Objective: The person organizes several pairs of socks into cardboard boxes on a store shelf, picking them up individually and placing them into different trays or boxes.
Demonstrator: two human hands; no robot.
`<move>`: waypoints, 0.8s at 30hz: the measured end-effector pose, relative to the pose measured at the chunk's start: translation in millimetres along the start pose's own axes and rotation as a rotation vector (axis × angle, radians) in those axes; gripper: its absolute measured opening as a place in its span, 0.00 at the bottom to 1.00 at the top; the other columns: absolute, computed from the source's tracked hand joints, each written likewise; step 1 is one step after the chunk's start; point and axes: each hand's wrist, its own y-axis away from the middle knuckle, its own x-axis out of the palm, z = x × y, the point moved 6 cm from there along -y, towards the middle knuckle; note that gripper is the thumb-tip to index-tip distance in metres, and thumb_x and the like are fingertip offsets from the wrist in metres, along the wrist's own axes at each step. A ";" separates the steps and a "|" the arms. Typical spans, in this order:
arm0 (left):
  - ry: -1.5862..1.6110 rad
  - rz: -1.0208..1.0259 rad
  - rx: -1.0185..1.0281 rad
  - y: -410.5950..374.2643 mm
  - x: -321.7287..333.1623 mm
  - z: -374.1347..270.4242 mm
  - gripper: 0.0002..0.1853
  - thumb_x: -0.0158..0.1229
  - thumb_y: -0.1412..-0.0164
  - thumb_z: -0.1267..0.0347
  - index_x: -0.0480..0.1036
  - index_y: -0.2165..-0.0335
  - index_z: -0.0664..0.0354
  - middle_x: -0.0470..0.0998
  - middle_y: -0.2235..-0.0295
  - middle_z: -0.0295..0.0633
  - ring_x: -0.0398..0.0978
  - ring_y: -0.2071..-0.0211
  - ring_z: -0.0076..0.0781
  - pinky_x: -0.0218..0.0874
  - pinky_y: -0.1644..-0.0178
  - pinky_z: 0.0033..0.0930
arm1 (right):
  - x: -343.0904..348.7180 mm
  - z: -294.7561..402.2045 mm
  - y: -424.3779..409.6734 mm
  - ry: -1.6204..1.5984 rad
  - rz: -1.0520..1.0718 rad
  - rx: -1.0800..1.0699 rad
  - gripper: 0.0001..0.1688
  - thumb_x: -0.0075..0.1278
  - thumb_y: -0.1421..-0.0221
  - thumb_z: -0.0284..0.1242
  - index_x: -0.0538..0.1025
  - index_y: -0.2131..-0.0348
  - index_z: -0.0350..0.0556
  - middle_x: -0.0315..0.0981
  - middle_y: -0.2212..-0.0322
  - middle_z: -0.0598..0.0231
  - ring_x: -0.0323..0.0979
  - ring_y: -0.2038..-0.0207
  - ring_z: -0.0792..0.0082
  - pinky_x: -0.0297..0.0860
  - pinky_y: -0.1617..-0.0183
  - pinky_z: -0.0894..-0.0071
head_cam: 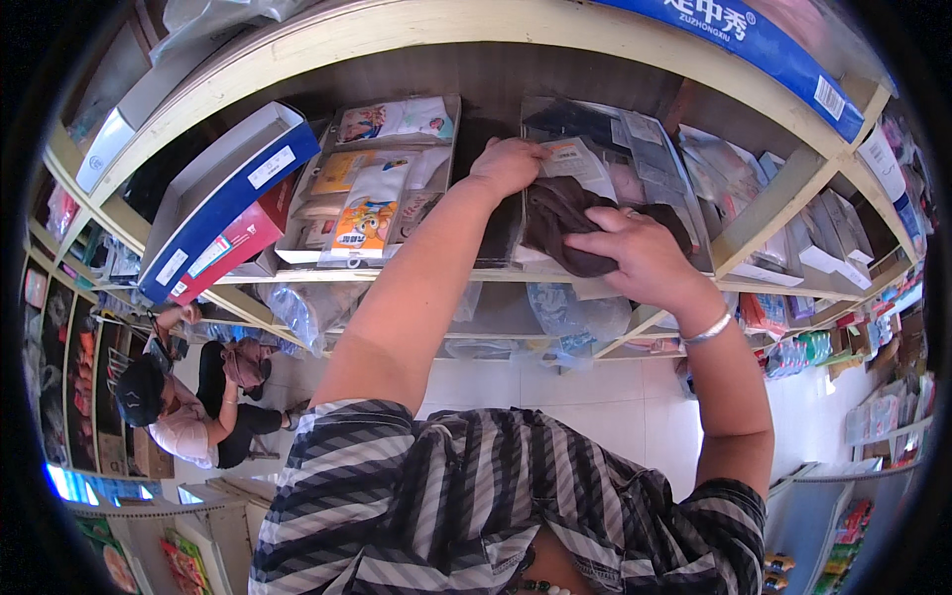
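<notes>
My right hand (639,253), with a silver bracelet at the wrist, holds a bunched dark brown fabric garment (569,219) over the front of an open box. My left hand (509,165) reaches to the box's left side. Its fingertips touch a clear packet with a white and orange label (573,158), but whether they grip it is hidden. Flat packets, one of them grey (654,165), lie in this box (695,216) on the wooden shelf (494,274). To the left, another shallow box (297,256) holds packaged white socks with a cartoon print (364,216).
A blue-fronted box (223,216) rests tilted on a red box (245,238) at left. Wooden dividers (781,212) separate the bays. Plastic bags (576,312) bulge from the lower shelf. A seated person (186,416) in a dark cap holds pinkish fabric at lower left.
</notes>
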 end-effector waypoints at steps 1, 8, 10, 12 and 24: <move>0.004 -0.015 0.008 1.3 2.3 2.7 0.17 0.44 0.48 0.71 0.75 0.60 0.51 0.73 0.57 0.39 0.69 0.54 0.40 0.59 0.48 0.33 | -4.5 -3.4 8.1 0.027 0.004 -0.009 0.26 0.52 0.68 0.21 0.77 0.62 0.56 0.68 0.63 0.59 0.68 0.62 0.56 0.66 0.59 0.63; 0.007 -0.009 -0.085 7.2 10.2 -1.5 0.19 0.47 0.50 0.69 0.73 0.57 0.48 0.73 0.57 0.43 0.69 0.54 0.44 0.59 0.49 0.36 | -38.9 -38.2 58.2 0.250 0.172 0.254 0.22 0.50 0.66 0.21 0.77 0.65 0.54 0.69 0.67 0.60 0.70 0.64 0.56 0.67 0.58 0.63; 0.008 0.009 -0.140 7.8 6.7 -4.0 0.20 0.47 0.51 0.69 0.73 0.57 0.47 0.72 0.56 0.44 0.69 0.54 0.45 0.60 0.49 0.37 | -41.6 -52.7 62.1 0.350 0.242 0.374 0.20 0.50 0.65 0.21 0.77 0.66 0.53 0.70 0.69 0.60 0.71 0.65 0.57 0.67 0.59 0.63; -0.011 0.069 -0.206 7.7 -0.3 -7.1 0.20 0.47 0.51 0.69 0.73 0.57 0.46 0.72 0.56 0.45 0.69 0.55 0.45 0.60 0.49 0.37 | -47.0 -57.8 57.9 0.430 0.214 0.360 0.18 0.50 0.64 0.22 0.78 0.67 0.52 0.71 0.73 0.58 0.72 0.68 0.58 0.69 0.63 0.61; -0.119 0.104 0.525 105.9 8.0 -165.8 0.29 0.59 0.56 0.55 0.68 0.54 0.53 0.70 0.57 0.46 0.67 0.55 0.43 0.59 0.50 0.41 | -82.0 -55.5 19.3 0.471 -0.315 0.360 0.24 0.52 0.60 0.27 0.73 0.58 0.58 0.70 0.63 0.57 0.72 0.66 0.57 0.70 0.64 0.61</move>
